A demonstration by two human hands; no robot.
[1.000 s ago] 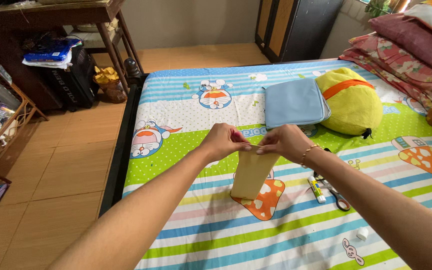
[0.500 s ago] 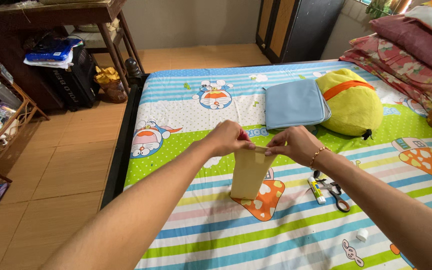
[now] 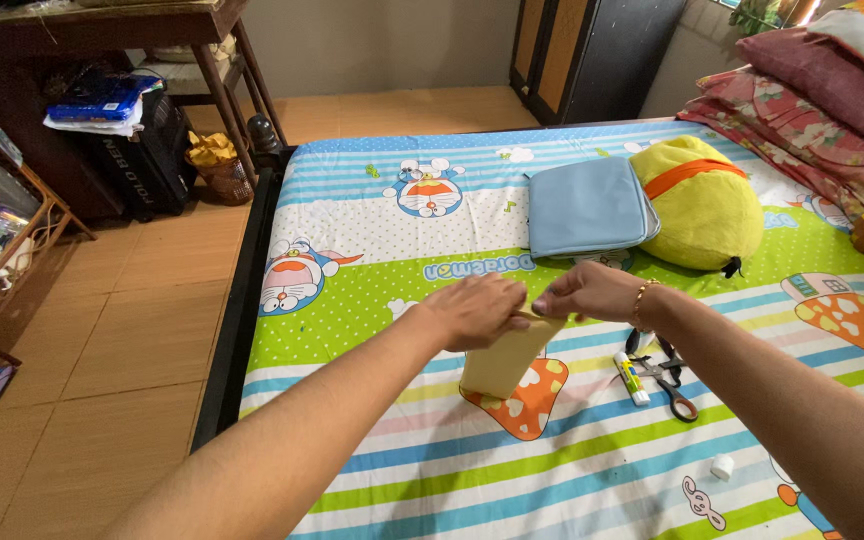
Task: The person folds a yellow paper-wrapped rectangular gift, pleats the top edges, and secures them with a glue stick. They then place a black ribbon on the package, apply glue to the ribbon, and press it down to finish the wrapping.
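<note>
A: Where was the envelope (image 3: 505,362)?
B: Centre frame, lying on the bed (image 3: 572,470), lower end over an orange mushroom print. Both hands were at its top edge.
A: Hand state?
B: Left hand (image 3: 479,311) lay palm-down over the upper left part, fingers mostly flat, pressing rather than gripping. Right hand (image 3: 588,292) pinched the top right edge, fingers curled closed on it.
A: Step?
B: Looked like folding or sealing the flap, my read only. Flap itself was hidden under the hands.
A: Next move?
B: Probably firm, even pressure along the top edge while the other hand kept it from sliding. Glue stick (image 3: 633,379) and scissors (image 3: 670,376) lay just right of it, small white cap (image 3: 723,467) lower right.
</note>
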